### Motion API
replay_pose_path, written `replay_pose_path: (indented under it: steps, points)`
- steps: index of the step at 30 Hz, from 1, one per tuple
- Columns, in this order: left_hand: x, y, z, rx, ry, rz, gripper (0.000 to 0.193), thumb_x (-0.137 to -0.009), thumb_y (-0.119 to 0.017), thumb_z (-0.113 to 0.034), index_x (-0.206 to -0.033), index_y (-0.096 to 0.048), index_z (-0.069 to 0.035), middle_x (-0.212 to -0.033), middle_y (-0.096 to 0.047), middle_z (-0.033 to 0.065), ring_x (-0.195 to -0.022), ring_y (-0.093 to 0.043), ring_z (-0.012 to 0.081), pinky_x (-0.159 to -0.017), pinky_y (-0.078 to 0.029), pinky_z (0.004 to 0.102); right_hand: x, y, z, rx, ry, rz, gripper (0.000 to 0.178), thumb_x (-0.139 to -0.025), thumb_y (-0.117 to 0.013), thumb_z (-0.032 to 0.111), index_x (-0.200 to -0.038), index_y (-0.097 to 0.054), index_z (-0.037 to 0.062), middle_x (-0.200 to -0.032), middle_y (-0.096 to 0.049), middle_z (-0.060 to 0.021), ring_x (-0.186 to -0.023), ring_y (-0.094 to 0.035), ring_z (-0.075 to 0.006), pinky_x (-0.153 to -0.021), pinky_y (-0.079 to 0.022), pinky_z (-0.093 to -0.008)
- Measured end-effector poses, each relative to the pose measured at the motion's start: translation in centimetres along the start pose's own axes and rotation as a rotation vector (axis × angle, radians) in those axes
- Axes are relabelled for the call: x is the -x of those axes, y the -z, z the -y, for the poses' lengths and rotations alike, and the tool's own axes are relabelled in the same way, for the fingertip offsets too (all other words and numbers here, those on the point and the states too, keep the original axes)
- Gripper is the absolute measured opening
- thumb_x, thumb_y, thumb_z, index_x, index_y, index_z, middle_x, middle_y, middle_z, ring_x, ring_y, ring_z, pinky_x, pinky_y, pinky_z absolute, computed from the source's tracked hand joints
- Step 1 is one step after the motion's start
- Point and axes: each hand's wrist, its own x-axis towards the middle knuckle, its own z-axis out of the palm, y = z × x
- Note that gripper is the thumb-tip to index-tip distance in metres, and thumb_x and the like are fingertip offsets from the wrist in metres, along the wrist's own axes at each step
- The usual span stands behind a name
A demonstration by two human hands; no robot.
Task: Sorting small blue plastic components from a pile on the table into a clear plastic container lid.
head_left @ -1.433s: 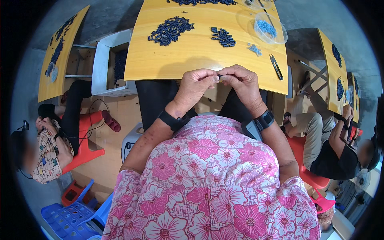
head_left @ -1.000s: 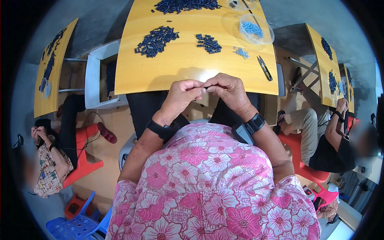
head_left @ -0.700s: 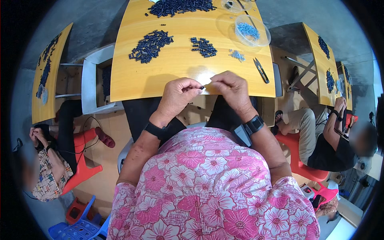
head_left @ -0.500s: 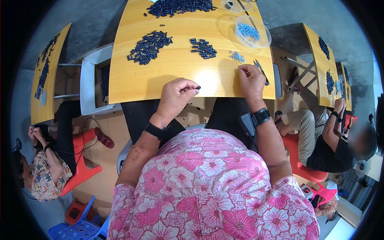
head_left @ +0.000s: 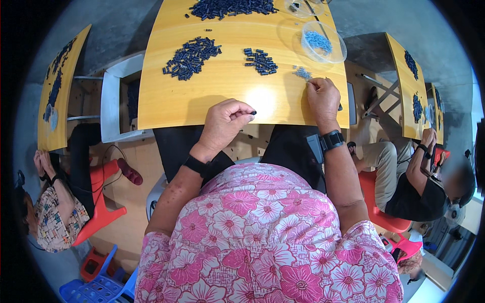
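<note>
in the head view, looking down, a person in a pink-and-white floral top sat at a yellow wooden table (head_left: pixel 166 113). the left hand (head_left: pixel 228 123), over the table's near edge, grasped a small black piece (head_left: pixel 253 112) between thumb and forefinger, its end poking out past the fingertips. the right hand (head_left: pixel 323 98) was farther right, its fingers curled just beside a small heap of pale blue pieces (head_left: pixel 302 73); whether it gripped anything could not be told. beyond the hands lay a middling black pile (head_left: pixel 192 58) on the left, a smaller black pile (head_left: pixel 260 61) near the centre and a large black pile (head_left: pixel 232 7) at the top. a clear round bowl (head_left: pixel 340 48) at the upper right held more blue pieces.
</note>
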Motion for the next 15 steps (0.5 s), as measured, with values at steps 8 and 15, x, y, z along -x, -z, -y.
replay_pose_path:
  steps: [8,15]
  points:
    - [-0.1,-0.1,0.3,0.008,-0.015,-0.003,0.008,-0.085,-0.069,0.0,-0.093,-0.07,0.001,-0.089,-0.068,0.0044,-0.081,-0.063,0.009,-0.074,-0.052,0.0227,0.2,-0.3,-0.9,0.11,0.123,0.039,0.009,-0.085,-0.061,0.013,-0.085,-0.066,0.0063,-0.087,-0.063,-0.0158,-0.08,-0.063,-0.0369,-0.072,-0.052,-0.0462]
    - [-0.1,-0.2,0.4,0.036,-0.008,-0.013,0.008,-0.085,-0.069,-0.001,-0.093,-0.07,0.001,-0.089,-0.069,0.0047,-0.081,-0.064,0.0094,-0.076,-0.052,0.0234,1.2,-0.6,-1.2,0.175,0.273,0.014,0.008,-0.089,-0.06,0.015,-0.091,-0.059,0.0073,-0.091,-0.061,-0.0152,-0.083,-0.062,-0.0374,-0.072,-0.05,-0.0479]
